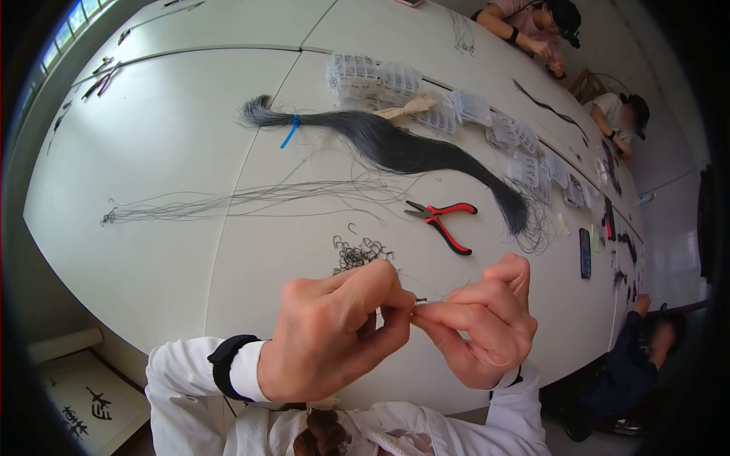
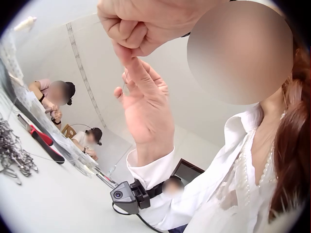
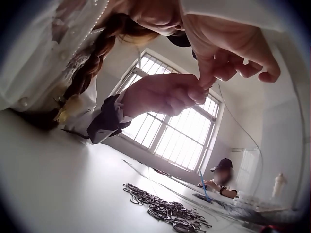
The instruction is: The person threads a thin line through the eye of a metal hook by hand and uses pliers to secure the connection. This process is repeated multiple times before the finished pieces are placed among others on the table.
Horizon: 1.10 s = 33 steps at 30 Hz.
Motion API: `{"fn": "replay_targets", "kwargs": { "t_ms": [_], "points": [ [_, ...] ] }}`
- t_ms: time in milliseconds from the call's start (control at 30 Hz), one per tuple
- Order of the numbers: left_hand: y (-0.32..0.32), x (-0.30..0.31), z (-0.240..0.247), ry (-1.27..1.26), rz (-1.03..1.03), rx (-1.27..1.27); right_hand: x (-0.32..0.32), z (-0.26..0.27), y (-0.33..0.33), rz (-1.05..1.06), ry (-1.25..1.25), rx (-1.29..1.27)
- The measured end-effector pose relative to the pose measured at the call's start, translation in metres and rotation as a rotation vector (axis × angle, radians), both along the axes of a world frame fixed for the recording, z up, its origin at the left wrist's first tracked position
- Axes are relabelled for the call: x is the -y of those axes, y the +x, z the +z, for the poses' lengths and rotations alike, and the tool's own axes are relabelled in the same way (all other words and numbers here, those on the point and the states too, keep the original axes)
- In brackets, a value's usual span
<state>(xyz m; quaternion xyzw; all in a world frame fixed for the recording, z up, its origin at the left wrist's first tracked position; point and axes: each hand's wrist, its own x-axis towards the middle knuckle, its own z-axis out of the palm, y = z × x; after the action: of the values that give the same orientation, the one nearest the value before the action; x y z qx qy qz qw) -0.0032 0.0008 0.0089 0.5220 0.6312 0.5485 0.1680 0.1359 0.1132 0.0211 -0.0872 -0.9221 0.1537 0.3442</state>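
My left hand (image 1: 334, 334) and right hand (image 1: 487, 323) meet at the fingertips above the near part of the table. The left thumb and fingers pinch a fish hook (image 1: 421, 300), of which only a small dark end shows between the hands. The right thumb and forefinger pinch a thin fishing line close to it. In the right wrist view the line (image 3: 238, 116) loops down from the fingertips. Just beyond the left hand lies a heap of dark fish hooks (image 1: 357, 254), spread out in the right wrist view too.
Red-handled pliers (image 1: 445, 220) lie open beyond my hands. Hooks tied on long lines (image 1: 228, 199) stretch leftward. Behind lie a thick dark line bundle (image 1: 395, 148) with a blue tie and clear plastic boxes (image 1: 353, 76). A phone (image 1: 585, 253) lies right. Other people sit around the table.
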Motion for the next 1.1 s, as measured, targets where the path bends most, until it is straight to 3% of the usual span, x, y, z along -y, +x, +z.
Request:
{"fn": "replay_targets", "kwargs": {
  "t_ms": [233,333,500,633,700,733,800,867,900,967,1000,1067,1100],
  "points": [
    [-0.003,-0.002,-0.001,-0.009,-0.019,-0.032,0.001,-0.001,0.005,0.052,0.035,0.021],
    [-0.001,-0.005,-0.008,-0.009,-0.002,0.094,0.006,-0.003,0.006,0.077,0.059,0.013],
    [-0.003,-0.005,-0.007,-0.072,-0.055,0.604,0.020,-0.021,0.006,0.089,0.201,-0.029],
    [-0.005,-0.006,-0.004,-0.068,-0.075,0.688,0.026,-0.032,0.002,0.061,0.366,-0.063],
    [-0.005,-0.005,-0.003,-0.102,-0.099,0.862,0.027,-0.033,0.001,0.043,0.419,-0.066],
    [-0.006,-0.005,-0.005,-0.102,-0.099,0.861,0.026,-0.032,0.001,0.094,0.443,-0.057],
    [-0.007,-0.005,-0.012,-0.079,-0.108,0.580,0.023,-0.029,0.001,0.143,0.467,-0.049],
    [-0.005,-0.006,-0.009,-0.047,-0.089,0.493,0.019,-0.022,0.003,0.279,0.240,-0.062],
    [-0.005,-0.005,-0.007,-0.016,-0.068,0.408,0.013,-0.016,0.006,0.275,0.241,-0.066],
    [-0.005,-0.004,-0.008,0.018,-0.066,0.303,-0.003,-0.001,0.008,0.269,-0.047,-0.158],
    [-0.005,-0.004,-0.008,0.054,-0.061,0.203,-0.006,0.002,0.006,0.263,-0.048,-0.162],
    [-0.003,-0.003,-0.006,0.051,-0.062,0.135,-0.013,0.008,0.001,0.103,-0.449,-0.182],
    [-0.002,-0.002,-0.005,0.051,-0.054,0.070,-0.017,0.009,-0.002,0.106,-0.484,-0.128]
  ]
}}
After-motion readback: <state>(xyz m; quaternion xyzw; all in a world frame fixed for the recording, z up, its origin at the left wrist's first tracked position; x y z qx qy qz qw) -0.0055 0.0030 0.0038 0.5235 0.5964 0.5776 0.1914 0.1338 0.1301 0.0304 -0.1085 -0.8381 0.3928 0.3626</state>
